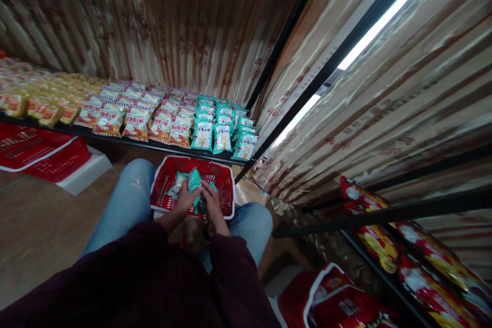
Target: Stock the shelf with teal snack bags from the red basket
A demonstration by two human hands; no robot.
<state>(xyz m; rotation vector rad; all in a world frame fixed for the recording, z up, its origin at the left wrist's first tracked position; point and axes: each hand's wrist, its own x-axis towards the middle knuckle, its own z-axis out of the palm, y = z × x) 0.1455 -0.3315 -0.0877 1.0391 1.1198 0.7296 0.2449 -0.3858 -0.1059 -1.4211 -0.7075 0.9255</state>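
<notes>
A red basket (pixel 229 184) with a white rim sits between my knees, with several green-and-white snack packets (pixel 177 184) inside. Over it, my left hand (pixel 185 200) is closed on a green packet (pixel 195 179) that stands up from the fingers. My right hand (pixel 210 199) is beside it, over the basket's middle; its fingers are bent near the packets, and what they touch is too small to make out. Just beyond the basket, rows of matching green packets (pixel 223 138) stand at the right end of a low shelf.
White-and-orange snack bags (pixel 137 122) and yellow packets (pixel 49 110) fill the dark shelf (pixel 115 138) leftward. A red basket (pixel 65 156) lies below it. Dark metal frame bars (pixel 292 113) rise at right. Red-and-yellow bags (pixel 374 246) and another red basket (pixel 303 294) are at lower right.
</notes>
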